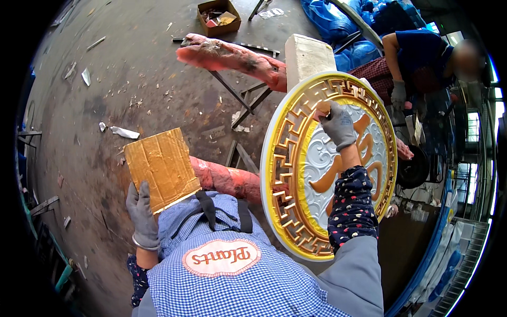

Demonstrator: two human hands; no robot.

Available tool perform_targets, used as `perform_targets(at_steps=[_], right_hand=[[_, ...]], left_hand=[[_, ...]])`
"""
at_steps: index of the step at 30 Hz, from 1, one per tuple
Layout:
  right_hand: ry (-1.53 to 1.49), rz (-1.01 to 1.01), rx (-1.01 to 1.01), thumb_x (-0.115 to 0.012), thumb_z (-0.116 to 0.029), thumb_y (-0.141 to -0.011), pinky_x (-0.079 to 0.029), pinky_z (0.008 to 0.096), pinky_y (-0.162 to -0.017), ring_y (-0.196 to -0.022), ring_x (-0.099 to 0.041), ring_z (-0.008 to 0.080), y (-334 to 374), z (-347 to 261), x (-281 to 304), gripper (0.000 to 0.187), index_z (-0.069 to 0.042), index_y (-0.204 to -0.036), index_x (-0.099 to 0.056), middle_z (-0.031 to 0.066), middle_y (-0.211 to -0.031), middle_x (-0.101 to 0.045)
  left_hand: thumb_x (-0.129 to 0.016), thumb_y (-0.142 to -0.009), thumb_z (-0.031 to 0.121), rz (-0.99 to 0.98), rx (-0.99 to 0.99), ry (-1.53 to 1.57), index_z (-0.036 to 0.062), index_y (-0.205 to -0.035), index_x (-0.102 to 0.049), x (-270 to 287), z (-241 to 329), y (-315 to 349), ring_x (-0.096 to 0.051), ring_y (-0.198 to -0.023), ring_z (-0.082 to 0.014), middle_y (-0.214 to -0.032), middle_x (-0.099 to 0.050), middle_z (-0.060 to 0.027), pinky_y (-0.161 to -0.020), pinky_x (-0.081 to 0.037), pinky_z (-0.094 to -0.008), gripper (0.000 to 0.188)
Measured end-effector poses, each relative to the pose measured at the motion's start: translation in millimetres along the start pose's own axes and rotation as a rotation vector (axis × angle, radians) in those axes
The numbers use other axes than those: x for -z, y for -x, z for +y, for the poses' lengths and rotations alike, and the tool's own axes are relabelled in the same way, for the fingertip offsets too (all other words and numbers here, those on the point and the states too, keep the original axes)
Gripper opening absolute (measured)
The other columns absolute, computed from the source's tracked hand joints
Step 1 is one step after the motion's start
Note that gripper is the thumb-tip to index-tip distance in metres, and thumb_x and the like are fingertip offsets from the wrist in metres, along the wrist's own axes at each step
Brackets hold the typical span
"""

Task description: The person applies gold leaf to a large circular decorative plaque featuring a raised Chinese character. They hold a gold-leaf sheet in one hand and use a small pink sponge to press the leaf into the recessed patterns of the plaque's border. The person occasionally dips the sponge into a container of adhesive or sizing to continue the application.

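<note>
My left hand point(142, 217), in a grey glove, grips a square board point(163, 168) by its lower left edge. The board's face is coated in gold-brown. To the right stands a large round relief panel point(316, 158) with a yellow rim, a gold key-pattern border, pale blue-grey scrollwork and a raised gold character. At the upper part of its inner ring, my gloved right hand point(339, 127) has its fingers closed on a small tan-pink pad point(321, 110). The pad touches or nearly touches the border; its exact kind is partly hidden by the fingers.
Two red-wrapped beams point(232, 59) on dark metal trestles point(246, 103) extend to the panel. A white block point(307, 59) sits behind its top. Across from me a co-worker in blue point(420, 55) stands. A cardboard box point(216, 29) and scraps lie on the floor.
</note>
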State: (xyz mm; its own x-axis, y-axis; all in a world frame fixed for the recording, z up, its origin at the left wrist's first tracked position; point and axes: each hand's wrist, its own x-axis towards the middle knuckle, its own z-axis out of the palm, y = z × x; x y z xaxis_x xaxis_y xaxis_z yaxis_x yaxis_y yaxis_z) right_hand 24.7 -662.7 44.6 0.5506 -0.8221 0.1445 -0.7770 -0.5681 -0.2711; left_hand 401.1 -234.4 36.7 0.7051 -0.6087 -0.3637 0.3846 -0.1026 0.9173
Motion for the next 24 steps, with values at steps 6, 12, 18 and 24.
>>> perform_targets(at_steps=[6,12,18,24], right_hand=[[-0.044,-0.050,0.004,-0.077,-0.016,-0.087,-0.057,0.0466,-0.085,-0.100,-0.071,0.0404,14.7,-0.1,-32.6,0.025,-0.011,-0.111,-0.073,0.0180,-0.105,-0.074],[-0.030,-0.178,0.072,-0.075,-0.015,-0.085,-0.056,0.0505,-0.080,-0.098,-0.070,0.0424,36.3,-20.3,-34.1,0.021,-0.010,-0.104,-0.067,0.0190,-0.104,-0.072],[-0.160,-0.123,0.022,-0.080,-0.020,-0.086,-0.058,0.0466,-0.081,-0.098,-0.073,0.0391,44.3,-33.0,-5.4,0.027,-0.014,-0.111,-0.071,0.0157,-0.102,-0.075],[-0.097,0.030,-0.179,-0.077,-0.022,-0.086,-0.057,0.0478,-0.085,-0.098,-0.073,0.0412,-6.4,11.5,-4.2,0.034,-0.013,-0.119,-0.072,0.0175,-0.104,-0.076]], left_hand=[[-0.061,-0.112,0.021,-0.002,0.001,0.027,-0.0022,-0.133,-0.061,-5.1,4.2,0.0,-0.067,-0.104,-0.0109,-0.121,-0.071,-0.0058,-0.088,-0.056,-0.0271,0.032],[-0.060,-0.112,0.022,-0.017,-0.018,0.000,-0.0013,-0.132,-0.062,-9.2,1.8,-4.4,-0.070,-0.100,-0.0123,-0.119,-0.072,-0.0066,-0.084,-0.058,-0.0276,0.031],[-0.060,-0.112,0.026,0.026,-0.057,-0.009,-0.0005,-0.128,-0.062,-15.4,-6.9,-10.5,-0.074,-0.094,-0.0154,-0.114,-0.073,-0.0081,-0.076,-0.062,-0.0290,0.032],[-0.059,-0.112,0.019,-0.040,0.023,0.022,-0.0019,-0.134,-0.061,-19.7,0.6,-12.4,-0.068,-0.103,-0.0108,-0.121,-0.071,-0.0060,-0.087,-0.056,-0.0268,0.030]])
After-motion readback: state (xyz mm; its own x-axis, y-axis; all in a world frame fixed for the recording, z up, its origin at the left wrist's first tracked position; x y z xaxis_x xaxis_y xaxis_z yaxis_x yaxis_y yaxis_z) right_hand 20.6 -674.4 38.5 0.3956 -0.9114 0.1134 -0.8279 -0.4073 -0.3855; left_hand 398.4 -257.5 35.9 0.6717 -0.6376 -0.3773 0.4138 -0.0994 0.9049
